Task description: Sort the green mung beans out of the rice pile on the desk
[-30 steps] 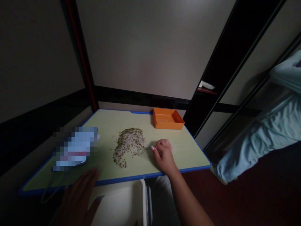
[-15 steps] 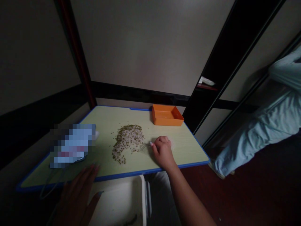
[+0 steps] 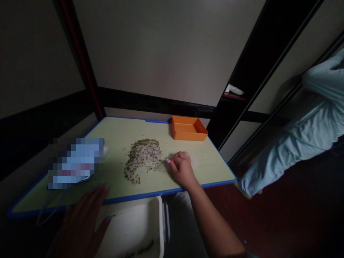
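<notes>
A pile of mixed green beans and pale, rice-like grains [image 3: 143, 152] is spread over the middle of the light green tabletop [image 3: 120, 130]. Just right of it, my right hand [image 3: 180, 165] is closed, thumb and fingers bent, at a clear, thin-edged curved object [image 3: 161, 165] whose kind I cannot make out. Behind that hand lies a patch of pale grains [image 3: 193, 160], partly covered by the knuckles. At the near left, my left hand [image 3: 83, 218] is open with fingers stretched over the table edge, dark and holding nothing.
An orange open box [image 3: 189, 135] stands at the table's far right corner. Under the near edge is a white bin [image 3: 161, 229] with some dark bits inside. A blurred-out bluish item [image 3: 77, 161] with a cord lies at left. Another person's leg [image 3: 290, 150] is at right.
The whole view has shifted, so the table appears slightly higher and further left. My right hand stays by the pile with the clear object, and more of the bin's inside shows.
</notes>
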The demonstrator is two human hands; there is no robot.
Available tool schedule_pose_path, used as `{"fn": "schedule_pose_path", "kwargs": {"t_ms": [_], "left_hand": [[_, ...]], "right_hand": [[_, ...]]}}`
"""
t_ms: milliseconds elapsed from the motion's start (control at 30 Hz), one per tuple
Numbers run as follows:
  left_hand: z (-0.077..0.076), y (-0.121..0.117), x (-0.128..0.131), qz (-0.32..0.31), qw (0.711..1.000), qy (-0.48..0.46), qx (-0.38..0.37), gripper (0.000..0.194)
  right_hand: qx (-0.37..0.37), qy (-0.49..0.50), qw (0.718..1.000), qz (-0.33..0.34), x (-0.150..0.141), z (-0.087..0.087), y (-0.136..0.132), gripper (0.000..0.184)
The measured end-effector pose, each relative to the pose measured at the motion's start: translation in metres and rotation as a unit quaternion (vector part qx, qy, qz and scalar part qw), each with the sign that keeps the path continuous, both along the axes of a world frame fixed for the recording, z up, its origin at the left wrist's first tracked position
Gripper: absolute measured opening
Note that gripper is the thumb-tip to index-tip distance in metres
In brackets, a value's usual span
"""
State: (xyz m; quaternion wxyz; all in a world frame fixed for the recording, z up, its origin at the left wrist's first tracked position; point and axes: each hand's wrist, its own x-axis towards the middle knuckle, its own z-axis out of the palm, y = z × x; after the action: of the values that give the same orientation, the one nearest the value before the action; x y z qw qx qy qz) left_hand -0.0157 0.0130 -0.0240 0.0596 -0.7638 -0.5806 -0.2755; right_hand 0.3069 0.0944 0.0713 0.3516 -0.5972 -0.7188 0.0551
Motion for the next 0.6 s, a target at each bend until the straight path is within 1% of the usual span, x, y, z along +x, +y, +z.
{"fn": "schedule_pose_path", "kwargs": {"t_ms": [100, 300, 467, 600], "left_hand": [[0.0006, 0.0006, -0.0012, -0.008, 1.0, 0.01, 0.0, 0.07], [0.0051, -0.0019, 0.0022, -0.013, 1.0, 0.004, 0.024, 0.068], [0.0078, -0.0026, 0.0066, -0.002, 1.0, 0.001, 0.014, 0.067], [0.0055, -0.0019, 0.0019, -0.008, 1.0, 0.01, 0.0, 0.068]], "right_hand": [[0.0, 0.025, 1.0, 0.01, 0.0019, -0.0011, 0.0008, 0.025], [-0.002, 0.007, 1.0, -0.021, 0.0007, 0.0003, 0.0024, 0.023], [-0.011, -0.018, 0.999, -0.024, -0.0012, 0.0032, 0.005, 0.024], [-0.009, -0.006, 1.0, -0.014, -0.0003, 0.0018, 0.0066, 0.022]]}}
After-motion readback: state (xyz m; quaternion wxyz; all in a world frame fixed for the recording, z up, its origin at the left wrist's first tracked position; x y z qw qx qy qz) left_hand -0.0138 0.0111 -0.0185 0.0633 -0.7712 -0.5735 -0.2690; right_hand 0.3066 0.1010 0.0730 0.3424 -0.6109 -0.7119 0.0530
